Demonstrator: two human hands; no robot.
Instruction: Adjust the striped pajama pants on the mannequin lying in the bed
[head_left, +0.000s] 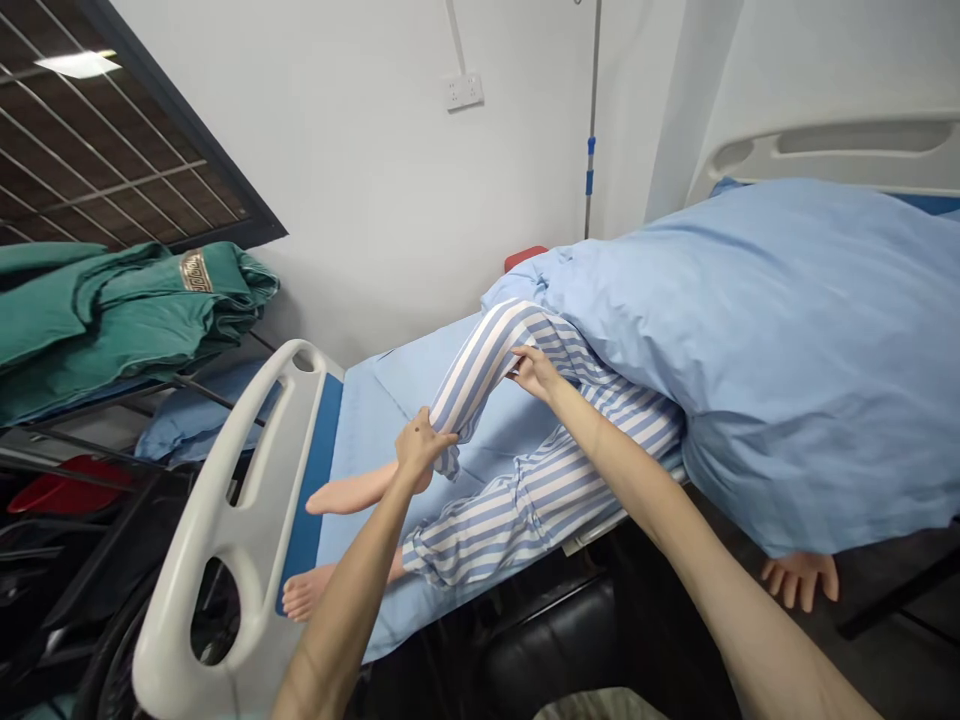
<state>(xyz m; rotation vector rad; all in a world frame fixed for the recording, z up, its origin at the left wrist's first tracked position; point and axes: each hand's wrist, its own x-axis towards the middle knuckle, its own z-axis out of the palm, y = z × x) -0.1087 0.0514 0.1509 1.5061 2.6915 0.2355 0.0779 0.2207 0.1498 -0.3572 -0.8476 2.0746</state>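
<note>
A figure that looks like a care manikin lies on the bed in blue-and-white striped trousers (487, 365). One leg is bent, its knee raised; the other leg (480, 530) lies stretched out along the mattress. My left hand (421, 442) is wrapped round the lower part of the bent leg, over the trouser cuff, just above the bare foot (352, 492). Behind the bent knee, my right hand (534, 374) is closed on the striped trouser leg, its fingertips partly hidden. The second bare foot (307, 592) rests near the footboard.
A light blue quilt (795, 350) covers the upper body, and a manikin hand (802, 578) hangs below it. At the left stands the white footboard (176, 570), beside a wheelchair and folded green cloth (135, 310). A pole (591, 120) stands by the wall.
</note>
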